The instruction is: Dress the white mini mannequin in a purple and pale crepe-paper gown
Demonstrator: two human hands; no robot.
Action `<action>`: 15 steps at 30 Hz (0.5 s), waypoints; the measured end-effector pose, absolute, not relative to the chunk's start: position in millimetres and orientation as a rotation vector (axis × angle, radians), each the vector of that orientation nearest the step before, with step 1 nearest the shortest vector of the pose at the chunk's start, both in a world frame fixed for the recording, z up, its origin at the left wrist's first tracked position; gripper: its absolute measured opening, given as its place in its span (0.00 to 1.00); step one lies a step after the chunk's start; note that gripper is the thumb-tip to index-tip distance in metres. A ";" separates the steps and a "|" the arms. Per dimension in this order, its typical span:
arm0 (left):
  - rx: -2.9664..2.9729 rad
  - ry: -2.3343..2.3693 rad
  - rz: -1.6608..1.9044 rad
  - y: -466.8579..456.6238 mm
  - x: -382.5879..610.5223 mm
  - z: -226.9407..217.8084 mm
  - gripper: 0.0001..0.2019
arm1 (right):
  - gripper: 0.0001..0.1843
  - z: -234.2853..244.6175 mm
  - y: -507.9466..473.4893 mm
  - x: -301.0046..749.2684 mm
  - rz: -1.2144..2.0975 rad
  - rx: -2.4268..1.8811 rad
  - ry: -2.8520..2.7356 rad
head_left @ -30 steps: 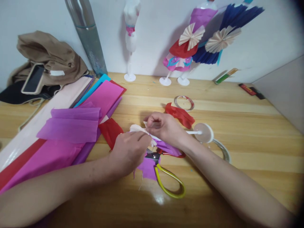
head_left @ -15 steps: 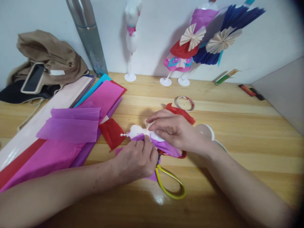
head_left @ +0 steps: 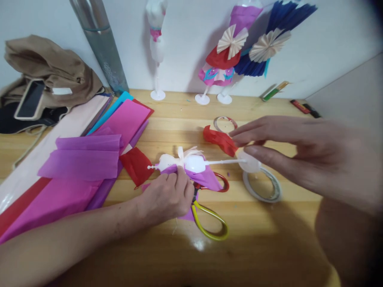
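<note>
A small white mannequin [head_left: 191, 162] on a thin rod lies sideways above the wooden table [head_left: 269, 231], with purple crepe paper [head_left: 209, 180] around its waist and a cream paper bit on its chest. My left hand [head_left: 166, 197] is closed, pinching the purple paper against the mannequin's torso. My right hand [head_left: 302, 153] is raised close to the camera, thumb and fingers apart, near the mannequin's round white base [head_left: 249, 162]; whether it touches the base is unclear. Scissors with yellow and red handles [head_left: 209, 215] lie under the mannequin.
Sheets of purple, pink, red and cream paper [head_left: 89, 157] lie at left, a red scrap [head_left: 220, 140] and two tape rolls [head_left: 263, 187] at middle right. Dressed mannequins [head_left: 221, 59] and a metal flask [head_left: 100, 44] stand along the wall. A tan bag with a phone [head_left: 28, 99] sits far left.
My right hand has lifted off the mannequin's torso and moved right and toward the camera, opening near the base. The left hand still pinches the paper. The view has shifted slightly.
</note>
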State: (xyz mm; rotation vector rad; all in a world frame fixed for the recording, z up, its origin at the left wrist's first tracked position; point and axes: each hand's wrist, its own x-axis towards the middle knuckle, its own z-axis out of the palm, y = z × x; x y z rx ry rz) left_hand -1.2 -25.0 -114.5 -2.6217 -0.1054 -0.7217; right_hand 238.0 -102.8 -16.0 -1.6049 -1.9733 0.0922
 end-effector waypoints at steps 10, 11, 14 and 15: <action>-2.572 -0.072 -0.690 -24.6 -0.9 -113.4 0.05 | 0.15 -66.9 -204.0 293.4 0.101 -2.224 -2.031; -2.569 -0.069 -0.681 -24.6 -0.9 -112.8 0.05 | 0.17 -77.3 -213.0 296.0 0.172 -2.242 -2.021; -2.567 -0.059 -0.672 -24.8 -0.8 -112.4 0.05 | 0.16 -105.9 -233.5 302.9 0.302 -2.282 -1.965; -2.568 -0.056 -0.670 -24.9 -0.9 -112.7 0.05 | 0.16 -113.1 -238.8 305.6 0.240 -2.310 -1.899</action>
